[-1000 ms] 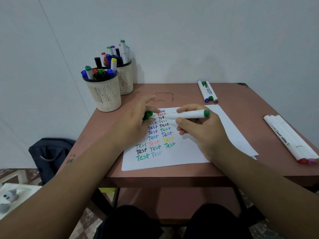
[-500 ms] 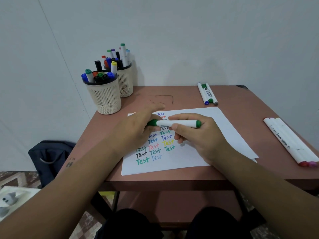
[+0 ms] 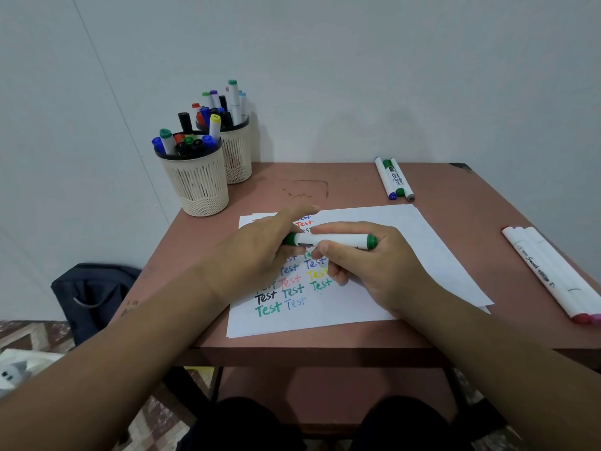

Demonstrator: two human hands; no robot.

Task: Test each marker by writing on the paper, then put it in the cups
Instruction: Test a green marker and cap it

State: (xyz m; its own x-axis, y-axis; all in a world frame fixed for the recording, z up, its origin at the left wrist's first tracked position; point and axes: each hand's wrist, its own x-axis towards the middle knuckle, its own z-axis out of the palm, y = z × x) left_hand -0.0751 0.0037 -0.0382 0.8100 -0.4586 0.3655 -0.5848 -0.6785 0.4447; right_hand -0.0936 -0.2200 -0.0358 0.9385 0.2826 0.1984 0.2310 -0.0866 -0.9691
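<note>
Both my hands on one green marker (image 3: 331, 240) over the paper (image 3: 406, 255).
Left hand (image 3: 257, 252) pinches its cap end, right hand (image 3: 367, 265) grips the barrel; two cups (image 3: 198, 187), six loose markers (image 3: 393, 179).

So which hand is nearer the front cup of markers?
Left. The left hand is just right of the front cup; the right hand sits farther right.

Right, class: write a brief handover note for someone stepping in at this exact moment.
Left hand grips the cap end of the green marker; right hand holds its barrel, level above the paper.
Done: many coloured "Test" words written; both cups hold markers.
Left: drop this marker in a cup; then test three markers at the table's back edge and those at its right edge.
</note>
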